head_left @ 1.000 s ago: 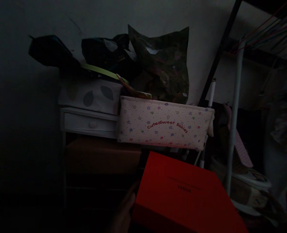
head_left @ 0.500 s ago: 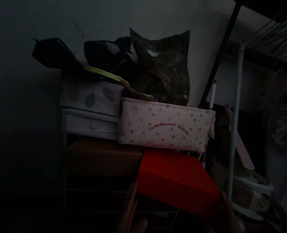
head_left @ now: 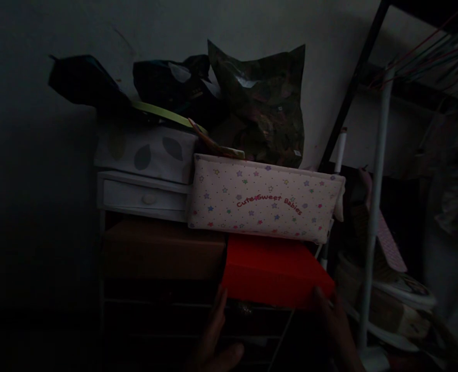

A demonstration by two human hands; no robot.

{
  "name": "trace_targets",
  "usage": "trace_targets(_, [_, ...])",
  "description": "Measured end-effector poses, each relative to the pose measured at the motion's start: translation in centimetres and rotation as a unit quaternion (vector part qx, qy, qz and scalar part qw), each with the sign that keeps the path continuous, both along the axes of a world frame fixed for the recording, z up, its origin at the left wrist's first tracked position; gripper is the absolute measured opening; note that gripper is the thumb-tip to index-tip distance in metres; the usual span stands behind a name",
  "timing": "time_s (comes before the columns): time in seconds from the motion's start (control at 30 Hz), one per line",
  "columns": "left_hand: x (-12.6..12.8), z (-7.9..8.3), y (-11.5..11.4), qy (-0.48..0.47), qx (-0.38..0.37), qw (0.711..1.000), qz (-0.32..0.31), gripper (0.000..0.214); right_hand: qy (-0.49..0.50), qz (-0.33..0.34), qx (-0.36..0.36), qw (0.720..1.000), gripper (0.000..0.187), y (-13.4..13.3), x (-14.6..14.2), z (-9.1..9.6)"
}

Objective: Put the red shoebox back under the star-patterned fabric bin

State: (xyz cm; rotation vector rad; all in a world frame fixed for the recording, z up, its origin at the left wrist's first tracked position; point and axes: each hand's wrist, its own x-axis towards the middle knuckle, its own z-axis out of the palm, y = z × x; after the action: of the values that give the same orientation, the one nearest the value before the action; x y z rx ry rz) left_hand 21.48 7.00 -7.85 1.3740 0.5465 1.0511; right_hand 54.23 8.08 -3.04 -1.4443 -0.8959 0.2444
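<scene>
A flat red box (head_left: pixel 273 268) lies on a shelf under a cream fabric bin (head_left: pixel 263 199) printed with stars and "Cute Sweet Babies". My left hand (head_left: pixel 213 338) touches the box's lower left corner with fingers spread. My right hand (head_left: pixel 335 325) rests against its lower right corner. Both hands sit in deep shadow at the bottom edge, so their grip is hard to make out.
A brown box (head_left: pixel 162 248) sits left of the red one, under a small white drawer (head_left: pixel 145 196) and a leaf-print box (head_left: pixel 145 150). Dark bags (head_left: pixel 259 108) pile on top against the wall. A white pole (head_left: pixel 374 206) and cluttered items stand at right.
The red box has moved away from me, sliding further into the shelf under the star-print bin. Both hands followed it forward at its near corners.
</scene>
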Motion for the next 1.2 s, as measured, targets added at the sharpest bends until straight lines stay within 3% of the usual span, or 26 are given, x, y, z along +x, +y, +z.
trace_targets(0.07, [0.3, 0.5, 0.2, 0.010, -0.008, 1.000, -0.008, 0.087, -0.091, -0.068, 0.002, 0.993, 0.096, 1.0, -0.1, 0.2])
trace_targets(0.17, [0.9, 1.1, 0.8, 0.032, -0.036, 0.999, -0.005, 0.099, -0.310, -0.151, 0.054, 0.937, 0.104, 1.9, -2.0, 0.6])
trace_targets(0.23, [1.3, 1.7, 1.2, 0.048, -0.050, 0.998, 0.007, 0.104, -0.417, -0.141, 0.060, 0.896, 0.095, 2.5, -4.2, 0.7])
trace_targets(0.33, [1.6, 2.5, 1.7, 0.060, -0.062, 0.996, 0.017, 0.104, -0.505, -0.111, 0.009, 0.856, 0.089, 3.7, -7.2, 0.8])
trace_targets(0.47, [1.3, 2.7, 2.2, 0.067, -0.060, 0.996, 0.018, 0.106, -0.530, -0.101, -0.060, 0.840, 0.086, 5.6, -8.5, 0.8])
trace_targets(0.6, [0.8, 1.8, 2.4, 0.070, -0.073, 0.995, 0.006, 0.105, -0.546, -0.109, -0.061, 0.829, 0.084, 6.6, -7.9, 1.0])
trace_targets(0.9, [0.3, -3.1, 3.0, 0.083, -0.060, 0.994, -0.033, 0.097, -0.555, -0.141, -0.076, 0.817, 0.086, 7.8, -8.8, 0.9])
trace_targets(1.2, [-1.5, -7.1, 3.5, 0.112, -0.145, 0.982, 0.040, 0.086, -0.530, -0.151, -0.038, 0.834, 0.097, 9.1, -9.3, -0.3])
